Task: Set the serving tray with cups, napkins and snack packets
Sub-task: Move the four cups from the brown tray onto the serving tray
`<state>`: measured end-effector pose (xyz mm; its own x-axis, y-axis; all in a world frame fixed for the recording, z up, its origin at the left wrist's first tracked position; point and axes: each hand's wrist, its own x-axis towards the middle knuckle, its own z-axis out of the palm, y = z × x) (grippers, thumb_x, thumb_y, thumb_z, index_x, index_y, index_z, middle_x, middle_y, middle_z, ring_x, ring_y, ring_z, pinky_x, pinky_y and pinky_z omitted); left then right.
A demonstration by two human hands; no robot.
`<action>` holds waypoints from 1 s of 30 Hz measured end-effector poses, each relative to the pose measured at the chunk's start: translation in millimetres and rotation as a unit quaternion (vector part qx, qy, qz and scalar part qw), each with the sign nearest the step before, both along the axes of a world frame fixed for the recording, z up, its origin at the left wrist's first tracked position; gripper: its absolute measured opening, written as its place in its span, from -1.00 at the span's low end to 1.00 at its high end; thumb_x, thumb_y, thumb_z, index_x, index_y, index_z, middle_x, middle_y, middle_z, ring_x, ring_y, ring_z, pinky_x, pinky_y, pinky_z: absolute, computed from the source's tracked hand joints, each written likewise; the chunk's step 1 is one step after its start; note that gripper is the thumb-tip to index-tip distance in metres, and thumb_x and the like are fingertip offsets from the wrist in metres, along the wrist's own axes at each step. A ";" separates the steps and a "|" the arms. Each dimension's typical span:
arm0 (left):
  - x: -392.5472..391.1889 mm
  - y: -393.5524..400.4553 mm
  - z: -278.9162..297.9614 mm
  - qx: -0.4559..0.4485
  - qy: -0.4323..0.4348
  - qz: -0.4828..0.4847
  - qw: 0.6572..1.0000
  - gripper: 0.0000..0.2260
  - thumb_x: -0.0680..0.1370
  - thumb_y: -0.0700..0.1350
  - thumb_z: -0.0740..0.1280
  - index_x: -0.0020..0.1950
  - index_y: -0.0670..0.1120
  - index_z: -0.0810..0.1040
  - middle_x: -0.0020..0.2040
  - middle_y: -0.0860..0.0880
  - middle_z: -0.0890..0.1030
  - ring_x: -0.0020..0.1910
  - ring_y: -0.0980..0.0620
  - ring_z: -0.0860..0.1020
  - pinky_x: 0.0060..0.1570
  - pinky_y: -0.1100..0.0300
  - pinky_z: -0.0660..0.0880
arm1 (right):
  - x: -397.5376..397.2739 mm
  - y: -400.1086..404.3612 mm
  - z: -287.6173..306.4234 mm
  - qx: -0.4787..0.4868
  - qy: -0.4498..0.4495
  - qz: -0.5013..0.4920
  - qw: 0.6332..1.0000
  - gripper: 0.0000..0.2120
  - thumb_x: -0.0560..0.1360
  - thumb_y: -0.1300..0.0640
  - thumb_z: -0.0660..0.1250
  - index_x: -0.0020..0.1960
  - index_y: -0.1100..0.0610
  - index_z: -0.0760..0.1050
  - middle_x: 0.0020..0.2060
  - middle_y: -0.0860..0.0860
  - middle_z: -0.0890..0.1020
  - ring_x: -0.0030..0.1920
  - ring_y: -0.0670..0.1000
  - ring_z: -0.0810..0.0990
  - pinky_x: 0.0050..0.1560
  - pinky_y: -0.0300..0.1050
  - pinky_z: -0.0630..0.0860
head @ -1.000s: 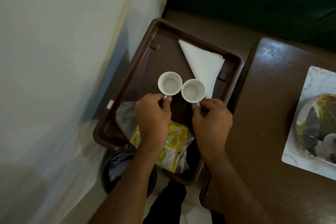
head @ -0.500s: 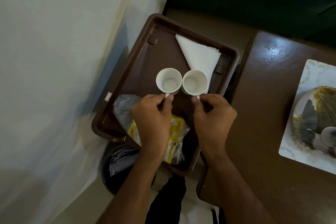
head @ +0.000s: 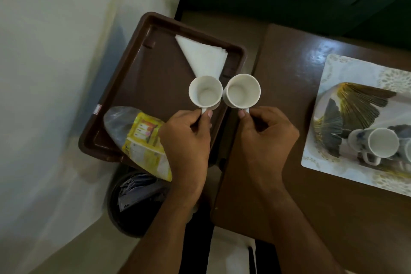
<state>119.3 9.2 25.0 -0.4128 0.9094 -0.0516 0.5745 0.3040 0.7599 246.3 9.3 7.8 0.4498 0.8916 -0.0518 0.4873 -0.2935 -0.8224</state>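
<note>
A: Head view first. What are the hands doing?

B: The left hand [head: 185, 140] pinches the handle of the left cup [head: 205, 91]. The right hand [head: 265, 138] pinches the handle of the right cup [head: 242, 91]. Fingers and thumb are closed tight on each handle.

A: Where are the cups?

B: Side by side, nearly touching, both upright with nothing inside. The left cup is over the tray [head: 124, 69]. The right cup hangs over the tray's right edge, partly past it. I cannot tell if either one rests on anything.

A: What else is on the tray?

B: A white napkin [head: 203, 55] folded to a point lies at the far side, just behind the cups. A yellow packet [head: 146, 142] lies at the near side, sticking out over the near rim, partly under the left wrist.

A: So which step is this?

B: I think it is the cup step. Napkin and packet are already in.

A: What next?

B: The right cup should go a bit left so it is inside the rim. Then both go down flat and the fingers let go slowly. More cups sit on a plate [head: 329, 87] on the worktop [head: 289, 62].
</note>
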 end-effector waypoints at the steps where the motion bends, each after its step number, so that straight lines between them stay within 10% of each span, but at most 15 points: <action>1: 8.4 -1.3 -1.2 -0.002 0.001 -0.006 1.000 -0.87 0.60 -0.12 0.48 -0.07 -0.15 0.78 -0.27 0.01 0.70 -0.29 0.13 0.64 -0.23 0.17 0.58 | 9.7 -1.6 0.4 0.001 0.002 -0.006 1.000 -0.95 0.49 0.21 0.56 -0.04 0.16 0.76 -0.17 -0.05 0.72 -0.19 -0.19 0.63 -0.12 -0.44 0.54; 14: 172.9 -6.3 4.9 -0.001 -0.018 -0.096 0.995 -0.87 0.61 -0.11 0.47 0.10 -0.12 0.77 -0.16 0.04 0.73 -0.21 0.20 0.68 -0.14 0.51 0.54 | 177.9 -25.9 3.4 0.011 -0.028 -0.081 0.996 -0.88 0.49 0.17 0.56 -0.01 0.19 0.77 -0.12 0.03 0.75 -0.14 -0.08 0.66 -0.09 -0.45 0.52; 25: 285.7 9.9 -13.2 0.021 -0.016 -0.166 0.986 -0.90 0.56 -0.13 0.52 -0.01 -0.15 0.79 -0.23 -0.01 0.73 -0.27 0.08 0.69 -0.21 0.10 0.65 | 306.2 -28.1 -3.7 0.026 -0.037 -0.133 0.990 -0.90 0.48 0.16 0.55 -0.07 0.20 0.76 -0.17 0.05 0.75 -0.17 0.00 0.70 -0.13 -0.21 0.60; 30: 313.0 23.8 -32.3 0.009 -0.004 -0.190 0.982 -0.87 0.56 -0.10 0.52 -0.11 -0.15 0.79 -0.29 -0.02 0.71 -0.30 0.05 0.67 -0.22 0.06 0.60 | 355.4 -22.2 -14.5 -0.007 -0.032 -0.104 0.994 -0.92 0.47 0.15 0.56 -0.12 0.17 0.77 -0.23 0.01 0.73 -0.25 -0.06 0.66 -0.21 -0.43 0.43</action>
<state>432.2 33.0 -7.3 -0.0433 0.9984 -0.0357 0.6383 0.0551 0.7678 601.8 -12.9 -6.6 0.6271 0.7784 -0.0297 0.4653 -0.4049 -0.7871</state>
